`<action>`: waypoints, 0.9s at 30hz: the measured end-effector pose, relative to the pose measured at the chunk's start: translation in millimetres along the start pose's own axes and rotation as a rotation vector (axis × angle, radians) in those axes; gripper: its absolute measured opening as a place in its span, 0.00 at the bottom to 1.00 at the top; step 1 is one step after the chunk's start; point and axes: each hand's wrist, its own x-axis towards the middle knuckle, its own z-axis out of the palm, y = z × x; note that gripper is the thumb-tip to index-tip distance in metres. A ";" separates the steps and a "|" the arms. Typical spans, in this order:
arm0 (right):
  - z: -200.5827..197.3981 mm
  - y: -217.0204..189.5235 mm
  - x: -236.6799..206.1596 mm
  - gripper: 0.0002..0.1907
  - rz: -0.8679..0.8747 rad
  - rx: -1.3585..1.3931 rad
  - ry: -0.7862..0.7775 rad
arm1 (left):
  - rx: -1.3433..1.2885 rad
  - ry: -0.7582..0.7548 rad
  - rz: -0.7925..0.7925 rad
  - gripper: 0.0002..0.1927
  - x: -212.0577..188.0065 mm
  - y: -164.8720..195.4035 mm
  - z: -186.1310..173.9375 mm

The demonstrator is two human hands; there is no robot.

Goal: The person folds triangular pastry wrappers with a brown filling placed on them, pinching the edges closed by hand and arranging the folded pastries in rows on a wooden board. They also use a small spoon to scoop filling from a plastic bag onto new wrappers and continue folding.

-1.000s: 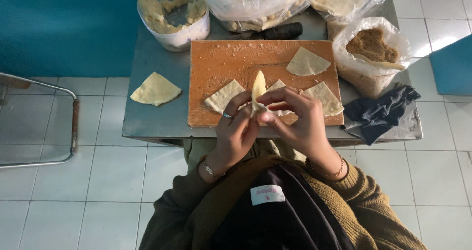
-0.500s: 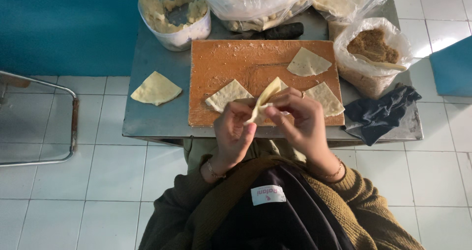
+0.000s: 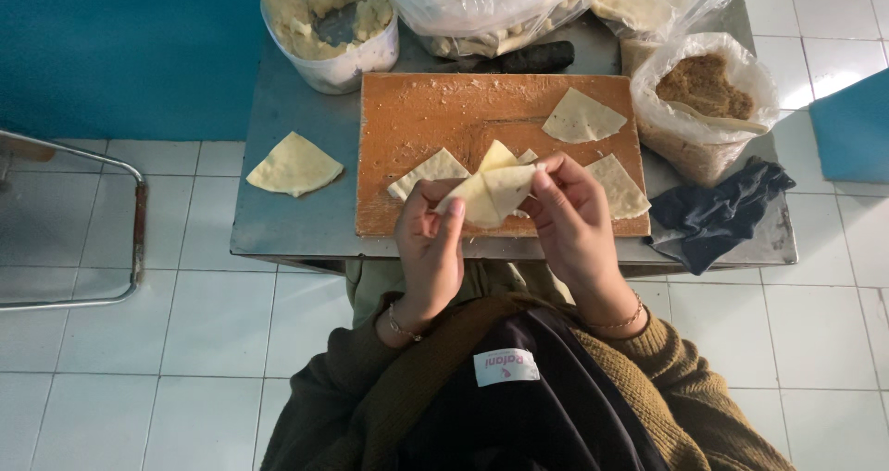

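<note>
Folded pastry sheet [image 3: 489, 195], pinched between left hand [image 3: 431, 249] and right hand [image 3: 572, 223], hovering over the near edge of the wooden board [image 3: 435, 110]; long axis lying tilted, narrow tip pointing toward the board's far right corner.

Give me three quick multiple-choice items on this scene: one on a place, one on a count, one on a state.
1. Where does the lone pastry wrapper lie?
A. On the metal table, beside the wooden board
B. On the floor
C. In the tub

2. How many flat wrappers lie on the board, apart from the one being held?
A. One
B. Three
C. Six

3. What state is the wrapper in the hands?
A. Lying flat
B. Folded, pinched by the left hand and right hand
C. Torn apart

Answers: 1 A, it rests on bare metal left of the board. 2 B, three pale pieces show on the wood. 3 B, both hands grip its folded edges.
</note>
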 end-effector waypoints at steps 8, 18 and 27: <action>-20.5 -19.2 11.3 0.08 0.092 0.439 -0.083 | -0.302 -0.004 -0.106 0.05 11.0 9.9 -5.9; -53.0 -67.2 31.3 0.08 -0.194 0.087 0.091 | -0.142 0.147 0.080 0.03 33.5 38.7 -23.3; -23.5 -20.3 111.6 0.06 -0.320 -1.714 -0.103 | 0.310 0.084 0.104 0.08 38.0 63.6 -33.8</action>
